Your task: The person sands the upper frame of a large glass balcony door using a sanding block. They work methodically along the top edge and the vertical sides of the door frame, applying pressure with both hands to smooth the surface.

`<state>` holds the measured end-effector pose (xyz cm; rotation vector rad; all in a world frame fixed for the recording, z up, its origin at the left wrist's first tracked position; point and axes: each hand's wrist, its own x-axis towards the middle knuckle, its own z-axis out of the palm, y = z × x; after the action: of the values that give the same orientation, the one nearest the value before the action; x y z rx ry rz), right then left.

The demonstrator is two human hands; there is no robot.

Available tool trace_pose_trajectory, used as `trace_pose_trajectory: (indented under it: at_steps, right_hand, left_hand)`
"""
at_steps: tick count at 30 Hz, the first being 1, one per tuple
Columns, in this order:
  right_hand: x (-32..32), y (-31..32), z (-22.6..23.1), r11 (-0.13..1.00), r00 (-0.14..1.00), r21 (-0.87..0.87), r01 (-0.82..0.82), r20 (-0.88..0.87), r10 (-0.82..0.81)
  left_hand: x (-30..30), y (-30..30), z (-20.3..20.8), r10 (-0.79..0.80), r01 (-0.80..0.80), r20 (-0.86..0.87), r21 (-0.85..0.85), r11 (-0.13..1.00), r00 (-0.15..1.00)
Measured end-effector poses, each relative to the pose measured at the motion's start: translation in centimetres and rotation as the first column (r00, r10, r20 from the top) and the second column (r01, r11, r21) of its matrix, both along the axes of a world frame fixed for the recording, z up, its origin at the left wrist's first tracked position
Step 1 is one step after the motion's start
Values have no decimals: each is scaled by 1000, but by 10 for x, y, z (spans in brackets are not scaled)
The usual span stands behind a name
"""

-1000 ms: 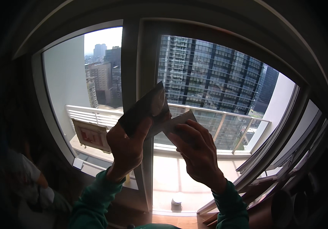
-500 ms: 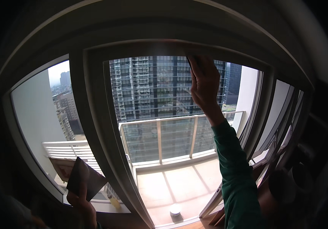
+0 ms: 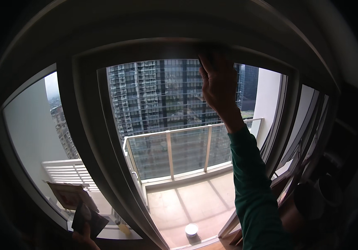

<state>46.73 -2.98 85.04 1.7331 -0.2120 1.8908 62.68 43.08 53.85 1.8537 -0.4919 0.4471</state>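
My right hand point(image 3: 219, 85), in a green sleeve, reaches up to the top bar of the door frame point(image 3: 154, 51). Its fingers are bent and pressed close together against the bar. Shadow hides their tips and whatever they may grip. Low on the left, my left hand point(image 3: 85, 238) is closed on a dark flat square piece point(image 3: 90, 221), its thumb laid over the face. Behind that piece leans a brown panel with a pale middle point(image 3: 71, 196), beside the left window pane.
Beyond the opening lies a balcony with a tiled floor point(image 3: 166, 204) and glass railing point(image 3: 189, 152). A round white tub point(image 3: 191, 229) stands near the sill. A yellowish object point(image 3: 122, 228) lies by the left window. Dark rounded shapes point(image 3: 308, 204) are at the right.
The view has shifted slightly, and the door frame appears farther left. My left hand has dropped lower with the dark square piece. My right hand has moved slightly left along the top bar.
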Motion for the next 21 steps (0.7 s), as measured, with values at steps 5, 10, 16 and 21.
trace_pose_trajectory:
  at_steps: [5,10,16,21]
  right_hand:
    - [-36,31,-7,972,981,235,-24,-183,69]
    - [-20,33,-19,982,981,-16,-187,-56,186]
    - [35,5,-10,996,997,-60,-70,38,72]
    - [39,19,-7,999,999,-6,-35,42,35]
  left_hand:
    - [-8,5,-1,91,-217,267,495,841,959]
    - [-18,-10,9,-77,42,-250,-140,989,965]
    - [-13,2,7,72,-219,339,416,883,938]
    - [-5,-3,-2,-92,38,-212,-244,969,973]
